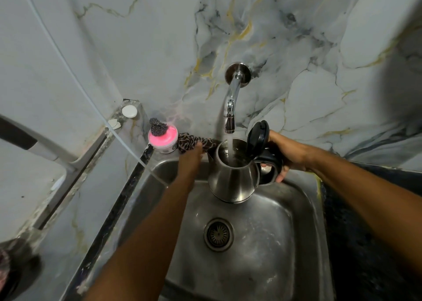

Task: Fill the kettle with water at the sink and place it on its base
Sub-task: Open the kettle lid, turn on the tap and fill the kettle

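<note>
Steel kettle held upright above the sink, lid flipped open, directly under the wall tap with water streaming into its mouth. Right hand wrapped around the black handle, fingers curled through the loop. Left hand reached toward the patterned cloth beside the spout, near the pink tub topped with a scourer; grip there blurred, impossible to tell.

Kettle: over your sink, under the tap.
Tub: left of it; scourer on top.
Drain: before the kettle.
</note>
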A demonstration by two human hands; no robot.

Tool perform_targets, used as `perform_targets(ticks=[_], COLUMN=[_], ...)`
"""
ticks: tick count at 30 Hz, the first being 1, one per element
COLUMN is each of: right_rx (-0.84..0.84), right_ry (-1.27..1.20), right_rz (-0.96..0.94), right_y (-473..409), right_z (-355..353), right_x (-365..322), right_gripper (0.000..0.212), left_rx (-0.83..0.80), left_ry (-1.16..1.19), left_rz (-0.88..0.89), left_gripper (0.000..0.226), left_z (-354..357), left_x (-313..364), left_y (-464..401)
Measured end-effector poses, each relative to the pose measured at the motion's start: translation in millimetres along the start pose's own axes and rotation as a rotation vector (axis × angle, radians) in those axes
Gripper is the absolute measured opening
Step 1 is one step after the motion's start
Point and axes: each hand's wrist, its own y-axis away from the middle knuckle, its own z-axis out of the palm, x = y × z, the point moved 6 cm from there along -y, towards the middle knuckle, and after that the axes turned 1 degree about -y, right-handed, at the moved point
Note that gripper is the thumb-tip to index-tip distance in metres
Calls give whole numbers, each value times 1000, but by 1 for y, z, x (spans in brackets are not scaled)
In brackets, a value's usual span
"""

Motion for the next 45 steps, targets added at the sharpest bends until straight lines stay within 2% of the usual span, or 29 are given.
perform_targets(ticks=[1,3,5,7,10,13,19,26,33,39,45], right_rx=[0,-10,-22,-23,-12,-2,-11,4,13,11,-5], right_ry=[-3,4,18,14,-8,-29,-76,-13,46,62,63], right_rz=[0,2,4,4,-1,-15,-20,-18,-19,-10,-4], right_y=[0,0,-1,-2,-4,-8,-14,-15,-13,-13,-13], right_z=[1,5,10,10,6,6,2,-1,-2,-1,-1], right_x=[-1,-5,-7,-6,-3,-2,-2,-1,-1,0,0], right_gripper=[89,80,75,76,83,93,80,73,75,73,84], left_rx=[32,-123,-281,-293,-272,-268,-254,-261,-296,-254,-271], left_ry=[-12,110,318,424,441,450,432,465,471,478,477], left_rz=[-114,-358,-466,-469,-473,-473,-465,-475,-476,-484,-487], left_gripper=[38,53,62,64,66,57,58,54,52,58,64], left_z=[-3,10,26,32,35,34,33,34,36,34,37], left_x=[-25,-65,-79,-79,-78,-76,-68,-67,-75,-80,-81], left_y=[1,11,21,20,17,15,16,15,13,10,11])
